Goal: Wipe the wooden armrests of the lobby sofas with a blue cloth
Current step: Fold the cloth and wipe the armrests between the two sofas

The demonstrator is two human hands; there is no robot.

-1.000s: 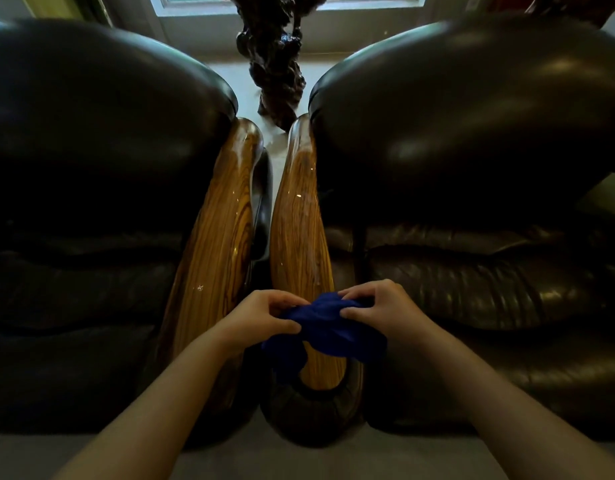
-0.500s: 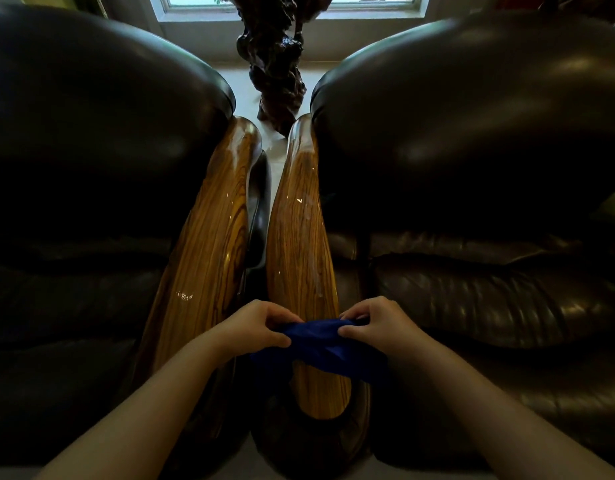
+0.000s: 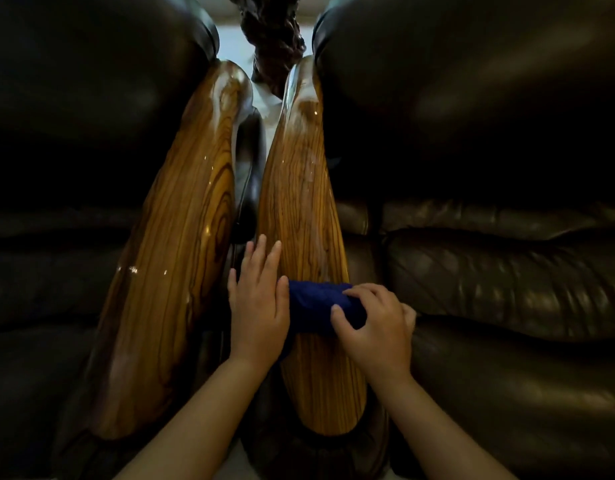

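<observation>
Two glossy wooden armrests run side by side between two dark leather sofas: the left armrest and the right armrest. A bunched blue cloth lies across the right armrest, near its middle. My left hand lies flat with fingers spread on the cloth's left end and the armrest's left edge. My right hand curls over the cloth's right end, fingers pressing into it.
The left sofa and the right sofa fill both sides. A narrow dark gap separates the armrests. A dark carved wooden piece stands on the pale floor beyond them.
The view has moved closer and further over the armrests. Both hands went from pinching the cloth above the armrest's front end to pressing it onto the right armrest; my left hand has flattened.
</observation>
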